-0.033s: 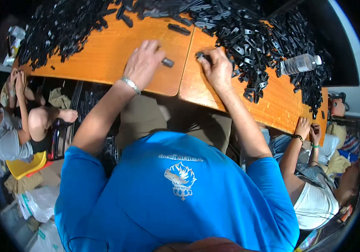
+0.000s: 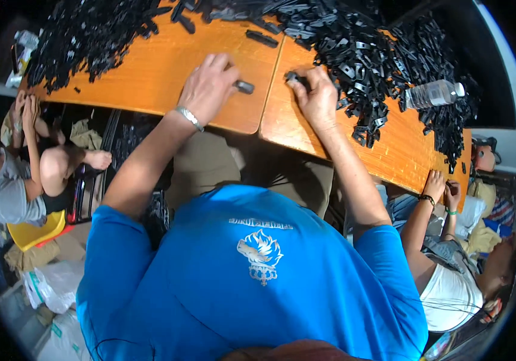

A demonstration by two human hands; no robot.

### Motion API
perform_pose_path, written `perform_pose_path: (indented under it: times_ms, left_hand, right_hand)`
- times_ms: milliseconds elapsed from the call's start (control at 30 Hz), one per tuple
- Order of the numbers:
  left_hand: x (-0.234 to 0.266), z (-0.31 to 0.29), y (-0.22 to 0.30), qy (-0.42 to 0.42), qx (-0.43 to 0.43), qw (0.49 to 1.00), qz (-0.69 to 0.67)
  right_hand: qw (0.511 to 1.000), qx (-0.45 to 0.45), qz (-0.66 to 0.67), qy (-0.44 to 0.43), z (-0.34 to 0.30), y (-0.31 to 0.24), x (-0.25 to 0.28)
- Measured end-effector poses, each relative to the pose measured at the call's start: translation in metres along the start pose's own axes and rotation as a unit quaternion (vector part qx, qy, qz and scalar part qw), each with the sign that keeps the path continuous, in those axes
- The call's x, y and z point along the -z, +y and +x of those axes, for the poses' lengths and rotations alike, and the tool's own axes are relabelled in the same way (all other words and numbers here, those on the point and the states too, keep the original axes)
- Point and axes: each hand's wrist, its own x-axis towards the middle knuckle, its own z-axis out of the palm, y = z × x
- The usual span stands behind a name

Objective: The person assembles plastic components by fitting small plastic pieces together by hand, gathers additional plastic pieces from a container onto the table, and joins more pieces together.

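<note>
At the table's near edge, my left hand (image 2: 210,87) is curled with its fingers bent. A short dark plastic piece (image 2: 244,87) sticks out past its fingertips to the right; how the fingers grip it is partly hidden. Across the seam, my right hand (image 2: 318,99) pinches a small black plastic part (image 2: 294,78) between thumb and fingers, close to a big heap of black plastic clips (image 2: 357,66). A longer black piece (image 2: 262,39) lies alone beyond both hands.
Another black heap (image 2: 89,45) covers the table's far left. A clear plastic bottle (image 2: 433,94) rests on the parts at right. The wooden tabletop (image 2: 143,75) ends just before my torso. Co-workers sit left and right, one with a hand (image 2: 433,183) at the table corner.
Very little differs. The whole view has shifted slightly, and my left fingers now appear closer to the dark piece. My right hand keeps its pinch.
</note>
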Motion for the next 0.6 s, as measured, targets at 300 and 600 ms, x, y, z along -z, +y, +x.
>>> perform_pose_path:
  times_ms: [300,600]
  left_hand:
    - [-0.02,-0.025,-0.026,0.067,0.103,0.981,-0.151]
    - [-0.022,-0.021,-0.019,0.083,0.097,0.979,-0.16]
  right_hand:
    - [0.986,0.008,0.132,-0.101,0.011,-0.061,-0.029]
    - [0.981,0.04,0.118,-0.15,0.028,-0.053,-0.03]
